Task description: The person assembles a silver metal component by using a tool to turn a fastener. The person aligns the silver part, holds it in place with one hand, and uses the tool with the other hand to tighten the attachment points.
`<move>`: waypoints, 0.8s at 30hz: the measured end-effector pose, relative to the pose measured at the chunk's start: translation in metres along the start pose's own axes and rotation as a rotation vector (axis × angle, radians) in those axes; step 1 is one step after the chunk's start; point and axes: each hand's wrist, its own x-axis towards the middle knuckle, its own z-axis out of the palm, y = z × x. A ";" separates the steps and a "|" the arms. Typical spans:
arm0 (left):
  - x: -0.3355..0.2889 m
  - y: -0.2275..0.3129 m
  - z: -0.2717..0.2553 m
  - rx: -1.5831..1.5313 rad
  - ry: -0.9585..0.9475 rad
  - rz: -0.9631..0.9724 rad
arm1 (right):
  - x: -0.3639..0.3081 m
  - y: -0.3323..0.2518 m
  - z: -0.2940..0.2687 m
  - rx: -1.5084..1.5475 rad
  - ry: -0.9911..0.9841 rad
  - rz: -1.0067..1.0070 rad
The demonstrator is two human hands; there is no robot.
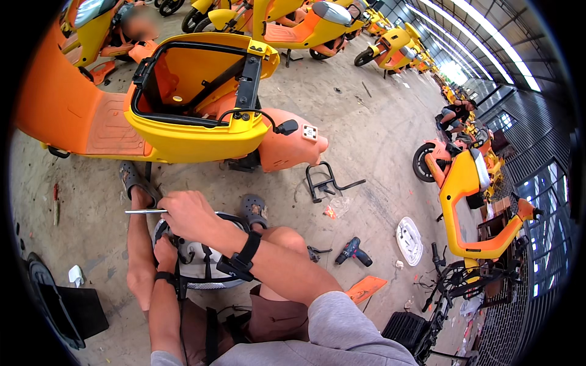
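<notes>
My right hand (188,215) is closed around a slim silver metal tool (144,211), whose straight bar sticks out to the left; its other end is hidden in the fingers. Below it, my left hand (165,252) is curled closed at the left side of an upturned scooter seat (201,262) between my legs. What those fingers grip is hidden. The seat shows a pale grey underside with black fittings and a dark rim. My right forearm covers part of it.
Ahead stands a yellow and orange scooter (201,143), its seat compartment uncovered. On the concrete floor lie a cordless drill (353,251), a black metal rack (325,183), a white plastic cover (409,241), an orange panel (366,288) and a black bin (79,311). Another person (455,117) crouches far right.
</notes>
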 end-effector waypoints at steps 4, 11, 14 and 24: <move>-0.001 0.002 -0.003 -0.048 0.016 0.016 | 0.000 0.000 -0.001 -0.002 0.004 -0.005; -0.001 -0.002 -0.001 0.009 -0.010 0.023 | 0.000 0.000 -0.001 -0.022 -0.042 0.020; 0.002 -0.004 0.003 0.018 -0.022 0.015 | -0.001 -0.001 -0.002 -0.033 -0.047 0.027; 0.001 0.005 -0.006 -0.084 -0.038 -0.044 | -0.002 0.001 -0.003 -0.004 0.007 0.014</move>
